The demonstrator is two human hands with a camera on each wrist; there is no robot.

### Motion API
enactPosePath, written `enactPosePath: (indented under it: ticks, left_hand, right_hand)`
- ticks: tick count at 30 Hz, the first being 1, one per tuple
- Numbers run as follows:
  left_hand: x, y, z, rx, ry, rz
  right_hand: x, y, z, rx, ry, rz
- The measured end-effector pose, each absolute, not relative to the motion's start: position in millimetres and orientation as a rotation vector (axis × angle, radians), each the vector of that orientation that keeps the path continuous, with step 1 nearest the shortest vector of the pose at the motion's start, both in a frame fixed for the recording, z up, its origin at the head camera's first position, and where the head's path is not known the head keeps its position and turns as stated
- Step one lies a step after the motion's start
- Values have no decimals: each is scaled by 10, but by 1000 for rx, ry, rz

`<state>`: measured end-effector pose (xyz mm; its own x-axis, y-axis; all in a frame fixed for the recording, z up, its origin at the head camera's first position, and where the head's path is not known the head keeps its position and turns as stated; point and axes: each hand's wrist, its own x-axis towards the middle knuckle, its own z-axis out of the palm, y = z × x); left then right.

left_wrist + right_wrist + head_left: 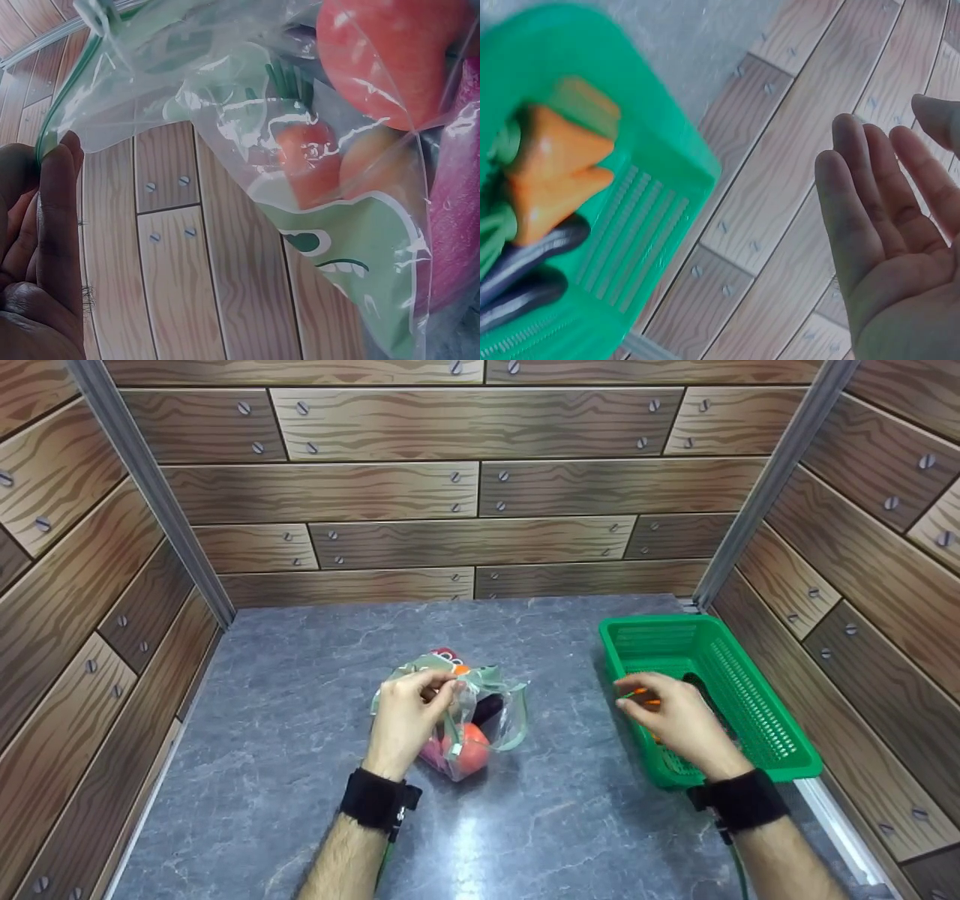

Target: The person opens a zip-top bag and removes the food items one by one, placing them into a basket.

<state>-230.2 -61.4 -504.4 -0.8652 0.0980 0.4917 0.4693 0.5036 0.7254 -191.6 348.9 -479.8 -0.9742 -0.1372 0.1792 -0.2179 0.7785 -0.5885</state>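
My left hand (409,720) pinches the green-edged rim of a clear zip bag (514,716) on the table. Through its plastic I see a round red vegetable like a tomato (471,750), a dark elongated vegetable (487,709) and a long purple-pink vegetable (455,187). The left wrist view also shows an orange piece with a green top (309,165) behind the printed bag. My right hand (679,724) hovers over the near left side of a green basket (757,720), holding nothing, fingers extended. Orange carrots (559,180) and dark eggplants (536,262) lie in the basket.
A grey marbled table (300,810) carries the bag and the basket. Wood-patterned walls (480,487) enclose it at the back and both sides, with metal posts (154,495) at the corners. The basket stands close to the right wall.
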Motion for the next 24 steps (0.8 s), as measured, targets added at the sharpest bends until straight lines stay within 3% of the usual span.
enactPosePath:
  ticks: [14,24]
  left_hand:
    - [-2325,-613,-5081,-468,-2364,-1308]
    - [-2308,-613,-5102,-467,-2364,-1297]
  right_hand:
    - [-1921,2939,-5026,480,-2797,1082]
    - [-2044,2560,-5310,447,-2775,1241]
